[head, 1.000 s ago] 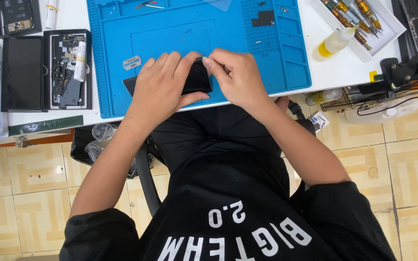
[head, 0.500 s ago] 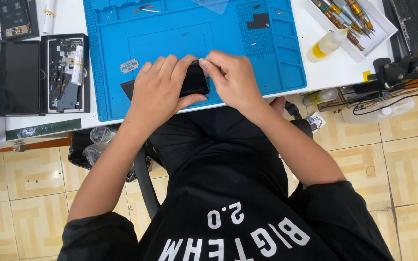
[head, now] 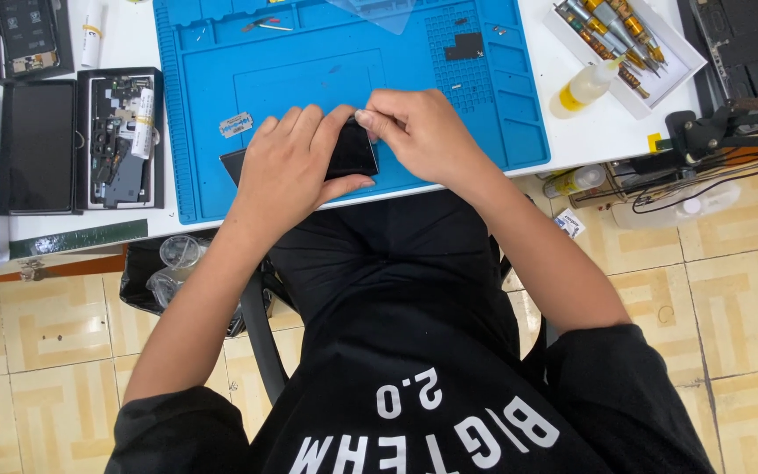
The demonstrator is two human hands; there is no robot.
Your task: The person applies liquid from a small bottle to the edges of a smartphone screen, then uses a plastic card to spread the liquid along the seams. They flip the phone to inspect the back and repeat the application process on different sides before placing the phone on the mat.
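- One blue work mat (head: 309, 79) lies on the white table (head: 607, 132); every place below is told from this mat.
- One black phone (head: 348, 151) lies at the mat's near edge, under both hands.
- Two opened phone halves lie left of the mat: a dark screen panel (head: 39, 145) and a frame with its insides showing (head: 121, 139).
- One white tray of screwdrivers (head: 622, 39) sits right of the mat, with one small bottle of yellow liquid (head: 582, 88) leaning at the tray's near side.
- One small grey label (head: 236, 125) lies on the mat's left part, just beyond the left hand.
- Left hand (head: 287, 171): fingers loosely curled and laid flat over the phone's left end, thumb pressed along its near edge.
- Right hand (head: 423, 132): closed in a pinch, thumb and forefinger meeting at the phone's far right corner; what sits between the fingertips I cannot tell.
- One clear plastic sheet (head: 379, 10) lies across the mat's far edge.
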